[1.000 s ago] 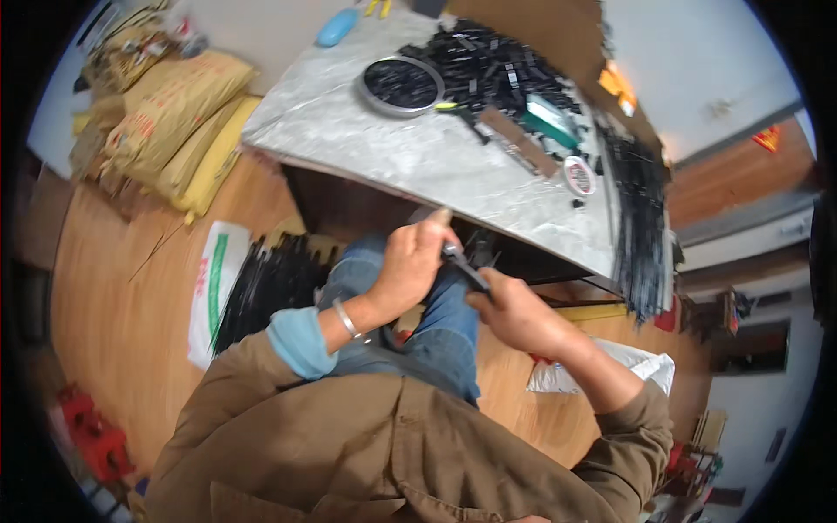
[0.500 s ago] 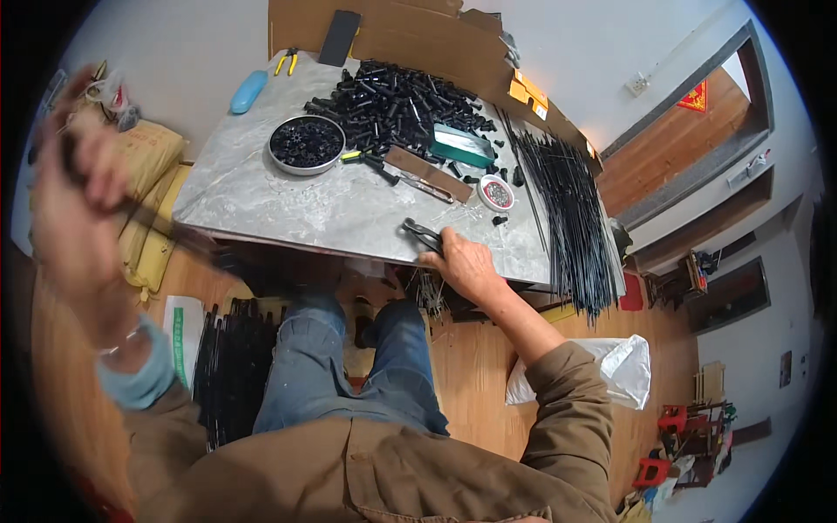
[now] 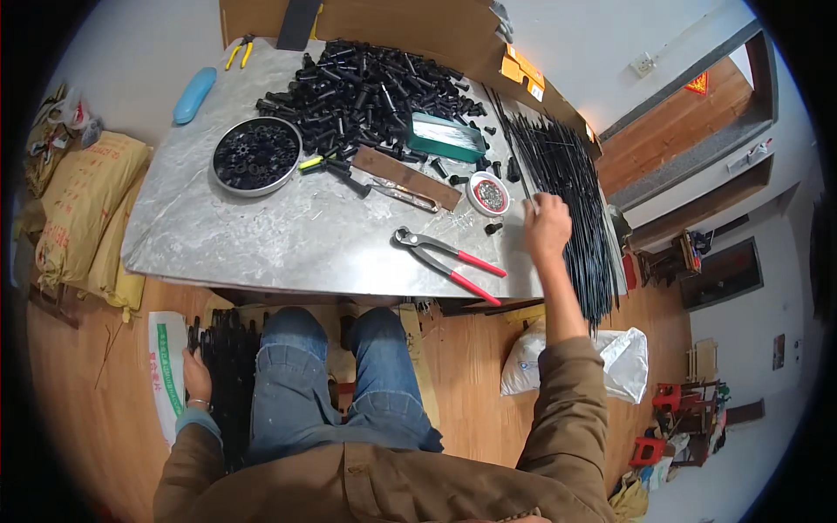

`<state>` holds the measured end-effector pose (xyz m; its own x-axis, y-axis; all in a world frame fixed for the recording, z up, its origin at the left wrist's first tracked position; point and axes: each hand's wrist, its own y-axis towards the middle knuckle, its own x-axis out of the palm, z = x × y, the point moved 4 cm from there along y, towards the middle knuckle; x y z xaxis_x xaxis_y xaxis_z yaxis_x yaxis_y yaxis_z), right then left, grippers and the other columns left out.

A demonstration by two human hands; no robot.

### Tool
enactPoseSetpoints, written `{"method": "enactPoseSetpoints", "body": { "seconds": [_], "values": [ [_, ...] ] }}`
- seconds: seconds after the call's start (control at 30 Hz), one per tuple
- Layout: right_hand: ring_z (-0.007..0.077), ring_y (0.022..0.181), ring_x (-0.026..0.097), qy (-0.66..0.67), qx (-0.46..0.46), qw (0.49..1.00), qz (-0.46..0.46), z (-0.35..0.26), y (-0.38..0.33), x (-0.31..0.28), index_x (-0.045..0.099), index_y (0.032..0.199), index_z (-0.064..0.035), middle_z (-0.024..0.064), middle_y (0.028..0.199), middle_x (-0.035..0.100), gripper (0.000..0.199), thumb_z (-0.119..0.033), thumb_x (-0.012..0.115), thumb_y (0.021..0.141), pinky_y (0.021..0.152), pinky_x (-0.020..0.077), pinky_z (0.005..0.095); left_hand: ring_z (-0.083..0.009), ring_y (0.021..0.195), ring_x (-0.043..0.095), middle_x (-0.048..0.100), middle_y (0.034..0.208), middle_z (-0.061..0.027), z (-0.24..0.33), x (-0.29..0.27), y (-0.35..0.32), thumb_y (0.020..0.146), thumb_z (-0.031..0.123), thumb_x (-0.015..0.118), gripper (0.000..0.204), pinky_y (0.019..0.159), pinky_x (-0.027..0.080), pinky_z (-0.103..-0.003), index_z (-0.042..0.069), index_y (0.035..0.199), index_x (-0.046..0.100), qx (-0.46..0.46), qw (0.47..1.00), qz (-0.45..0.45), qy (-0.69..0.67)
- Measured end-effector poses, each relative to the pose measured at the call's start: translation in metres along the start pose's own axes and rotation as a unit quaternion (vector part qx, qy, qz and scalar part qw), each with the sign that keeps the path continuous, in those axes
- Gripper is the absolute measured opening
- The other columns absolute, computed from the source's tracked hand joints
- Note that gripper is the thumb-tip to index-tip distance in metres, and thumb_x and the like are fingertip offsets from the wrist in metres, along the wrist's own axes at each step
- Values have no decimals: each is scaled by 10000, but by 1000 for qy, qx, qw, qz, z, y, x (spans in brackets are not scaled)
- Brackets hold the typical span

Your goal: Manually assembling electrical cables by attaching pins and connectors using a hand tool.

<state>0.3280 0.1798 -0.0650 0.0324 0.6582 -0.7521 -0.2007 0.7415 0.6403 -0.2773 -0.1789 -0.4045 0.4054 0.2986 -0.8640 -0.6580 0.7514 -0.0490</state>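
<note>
My left hand (image 3: 197,376) is low beside my left leg, closed at the edge of a pile of long black rods (image 3: 234,370); its fingertips are partly hidden among them. At the right side of the table, my right hand (image 3: 549,225) has its fingers pinched together at the edge of a bundle of thin black rods (image 3: 562,170), seemingly on one rod. End-cutting pincers (image 3: 440,253) with red handles lie near the table's front edge. Beyond them are a white bowl of small metal pieces (image 3: 472,192) and a small black part (image 3: 493,228).
A heap of black cylindrical parts (image 3: 366,105) covers the table's back, near a green box (image 3: 446,155), a brown bar (image 3: 375,159) and a bowl (image 3: 221,186) of black toothed parts. Yellow pliers (image 3: 240,54) and a blue case (image 3: 193,94) lie far left. Sacks (image 3: 83,205) stand left.
My left hand came down from the raised left side, where it held a dark long thing, to the rod pile. My right hand let go of the pincers and moved right to the thin rods.
</note>
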Motion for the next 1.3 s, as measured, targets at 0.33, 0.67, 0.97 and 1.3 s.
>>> {"method": "enactPoseSetpoints", "body": {
  "seconds": [0.33,0.67,0.97,1.3],
  "values": [
    [373,962,594,-179,174,952,-176,80,30,82,616,957,-13,190,1006,616,383,-367,607,810,804,477,474,-396,1070,520,541,1148,-207,-28,63,-14,839,419,598,606,849,435,-517,43,1293,457,-90,944,-126,290],
    [413,842,629,-108,151,979,-86,89,74,30,503,949,-9,240,870,640,241,-236,531,876,722,496,495,-372,903,604,611,906,-229,46,64,-1,813,244,661,310,798,475,-409,-24,968,656,21,987,-152,-52],
    [412,979,599,-22,249,950,-187,84,48,52,612,999,-3,223,983,648,375,-317,639,795,839,479,474,-319,855,644,655,895,-200,53,35,-19,826,202,657,282,773,499,-370,-22,998,658,19,976,-181,-123],
    [379,1012,610,-54,277,929,-240,97,56,52,631,997,-8,223,1078,631,315,-275,563,846,843,491,472,-257,820,670,686,859,-171,-6,26,-37,826,187,657,247,747,503,-336,-27,949,661,-74,966,-225,-107]
  ]
}}
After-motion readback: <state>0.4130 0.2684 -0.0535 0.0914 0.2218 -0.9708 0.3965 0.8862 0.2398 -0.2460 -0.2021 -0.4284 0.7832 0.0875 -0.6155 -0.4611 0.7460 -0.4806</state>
